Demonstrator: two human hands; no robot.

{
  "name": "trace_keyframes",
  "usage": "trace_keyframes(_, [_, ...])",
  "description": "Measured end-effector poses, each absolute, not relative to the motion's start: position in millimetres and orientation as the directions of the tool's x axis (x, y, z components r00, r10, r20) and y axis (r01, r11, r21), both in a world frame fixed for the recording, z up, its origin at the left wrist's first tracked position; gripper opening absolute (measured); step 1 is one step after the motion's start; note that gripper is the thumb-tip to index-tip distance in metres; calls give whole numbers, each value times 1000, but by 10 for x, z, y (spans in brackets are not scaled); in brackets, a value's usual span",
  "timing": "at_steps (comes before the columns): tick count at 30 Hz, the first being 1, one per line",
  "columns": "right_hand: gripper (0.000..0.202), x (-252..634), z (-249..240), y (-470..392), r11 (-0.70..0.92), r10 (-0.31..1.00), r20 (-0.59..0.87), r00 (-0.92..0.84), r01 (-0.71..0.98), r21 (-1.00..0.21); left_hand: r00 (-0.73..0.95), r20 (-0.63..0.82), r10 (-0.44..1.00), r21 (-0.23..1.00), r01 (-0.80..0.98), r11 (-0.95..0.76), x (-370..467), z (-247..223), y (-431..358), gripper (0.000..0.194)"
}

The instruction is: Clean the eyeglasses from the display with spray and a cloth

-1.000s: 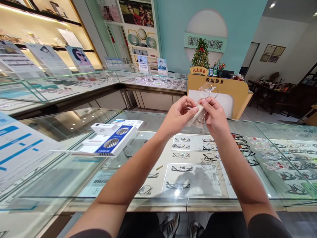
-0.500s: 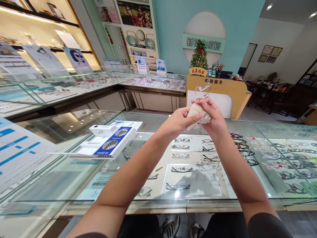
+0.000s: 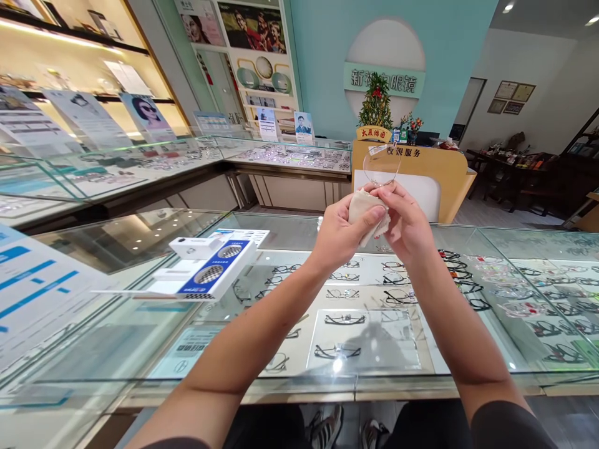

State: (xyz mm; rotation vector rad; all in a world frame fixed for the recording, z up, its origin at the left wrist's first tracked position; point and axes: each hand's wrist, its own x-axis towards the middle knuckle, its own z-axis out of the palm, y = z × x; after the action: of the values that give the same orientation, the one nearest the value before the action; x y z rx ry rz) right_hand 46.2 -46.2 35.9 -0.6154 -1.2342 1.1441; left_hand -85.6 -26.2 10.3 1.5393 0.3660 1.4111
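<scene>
Both hands meet in the air above the glass counter. My left hand (image 3: 340,232) is closed on a cream cloth (image 3: 364,211), its thumb pressed over the folded fabric. Thin-rimmed glasses (image 3: 382,167) stick up from between the hands, one round lens showing above the fingertips. The fingers of my right hand (image 3: 406,219) pinch the lower part of the glasses beside the cloth. The part of the glasses behind the cloth and fingers is hidden.
Below the hands, a glass counter (image 3: 322,390) holds rows of glasses frames (image 3: 345,319). A white and blue display box (image 3: 213,274) stands on it at left, near a printed sign (image 3: 42,287). Beyond are a yellow-and-white desk (image 3: 452,181) and more glass cases.
The cloth has shifted slightly left and looks more bunched under my left thumb. The glasses have tilted, and their lens now shows larger above the fingers.
</scene>
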Motion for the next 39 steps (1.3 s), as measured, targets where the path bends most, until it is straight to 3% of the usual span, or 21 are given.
trace_keyframes(5, [39, 457, 374, -465, 358, 914, 403, -51, -370, -857, 205, 638, 742, 763, -294, -575, -867, 97, -238, 60])
trace_keyframes(9, [36, 537, 372, -405, 388, 910, 414, 7, -366, -846, 375, 616, 693, 784, -209, -585, -979, 156, -161, 64])
trace_keyframes(14, [39, 577, 353, -352, 397, 907, 421, 0, -332, -855, 527, 566, 634, 812, -225, -538, -1078, 215, -103, 54])
trace_keyframes(22, [47, 459, 282, -384, 278, 927, 344, -146, -344, -897, 223, 597, 771, 798, -266, -541, -932, 113, -251, 51])
trace_keyframes(28, [46, 543, 336, -377, 368, 914, 406, -23, -375, -851, 279, 629, 726, 775, -153, -613, -937, 140, -205, 70])
trace_keyframes(33, [41, 660, 373, -367, 425, 902, 429, 56, -300, -854, 333, 540, 773, 839, -134, -528, -1028, 120, -56, 75])
trace_keyframes(39, [28, 647, 338, -381, 356, 921, 379, -93, -201, -913, 185, 447, 875, 884, -242, -400, -1151, 130, 149, 73])
